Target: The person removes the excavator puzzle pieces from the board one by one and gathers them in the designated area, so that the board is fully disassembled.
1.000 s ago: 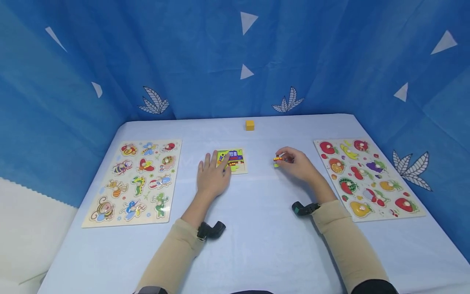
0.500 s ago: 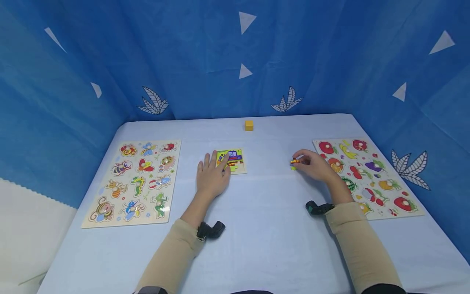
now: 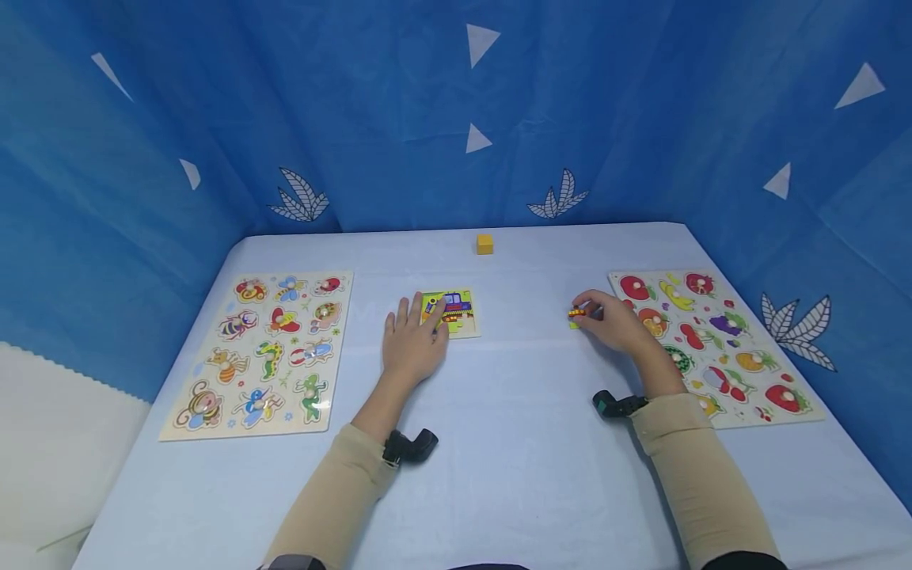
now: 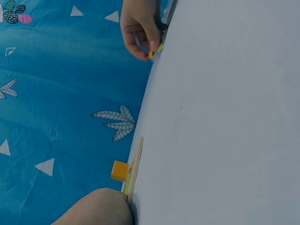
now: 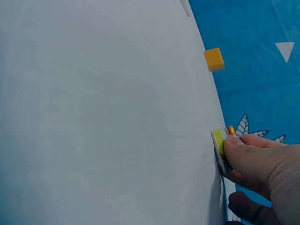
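Observation:
My left hand (image 3: 413,344) lies with its fingers straight across the left part of a small square jigsaw puzzle (image 3: 465,323), which pictures a blue vehicle on yellow-green. The covered part of the puzzle is hidden. To the right, beside the fruit board, my right hand (image 3: 607,321) pinches small jigsaw pieces between thumb and fingers. In the right wrist view, a flat yellow-green piece (image 5: 218,140) shows by the thumb, close over the white cloth, with a small red-and-yellow piece (image 5: 230,131) behind it. The fingers hide the rest of both.
A knobbed insect puzzle board (image 3: 285,423) lies at left, and a fruit puzzle board (image 3: 758,422) at right, partly under my right forearm. Near the table's back edge stands a yellow cube (image 3: 484,244). Blue curtain (image 3: 399,103) hangs behind the white tablecloth (image 3: 499,443).
My right hand has moved to the right with the jigsaw pieces, up to the fruit board's left edge, and then stays nearly still. My left hand keeps its place on the puzzle.

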A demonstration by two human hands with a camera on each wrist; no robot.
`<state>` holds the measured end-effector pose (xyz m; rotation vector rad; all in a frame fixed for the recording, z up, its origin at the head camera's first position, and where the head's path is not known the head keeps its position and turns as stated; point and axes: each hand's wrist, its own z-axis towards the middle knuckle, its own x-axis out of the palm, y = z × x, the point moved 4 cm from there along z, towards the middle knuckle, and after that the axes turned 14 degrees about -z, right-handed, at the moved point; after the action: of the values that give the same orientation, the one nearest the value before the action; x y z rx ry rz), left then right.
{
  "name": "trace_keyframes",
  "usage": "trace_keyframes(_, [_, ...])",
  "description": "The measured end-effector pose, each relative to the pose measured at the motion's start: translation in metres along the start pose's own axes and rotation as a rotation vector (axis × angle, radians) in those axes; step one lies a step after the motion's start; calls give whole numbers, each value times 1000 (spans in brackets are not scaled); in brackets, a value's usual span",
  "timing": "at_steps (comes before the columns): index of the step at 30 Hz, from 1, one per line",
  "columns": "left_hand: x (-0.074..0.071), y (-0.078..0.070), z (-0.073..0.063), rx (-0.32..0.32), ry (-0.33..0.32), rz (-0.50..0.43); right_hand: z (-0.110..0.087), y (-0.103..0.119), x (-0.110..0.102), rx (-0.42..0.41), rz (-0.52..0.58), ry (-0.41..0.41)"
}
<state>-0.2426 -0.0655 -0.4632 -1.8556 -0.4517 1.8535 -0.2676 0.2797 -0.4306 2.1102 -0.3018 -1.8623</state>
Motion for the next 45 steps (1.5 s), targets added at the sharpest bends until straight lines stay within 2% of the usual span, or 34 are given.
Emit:
trace_keyframes(23, [-1, -1, -1, 9, -15, 0, 5, -1, 4, 4, -102, -5])
trace_keyframes(33, [0, -1, -1, -1, -10, -8, 2, 2, 4, -28, -136, -13])
trace_keyframes(39, [0, 0, 0, -7, 10, -16, 1, 8, 1, -49, -196, -37])
trace_keyframes(45, [-4, 2, 0, -20, 20, -30, 6, 33, 4, -124, -131, -42])
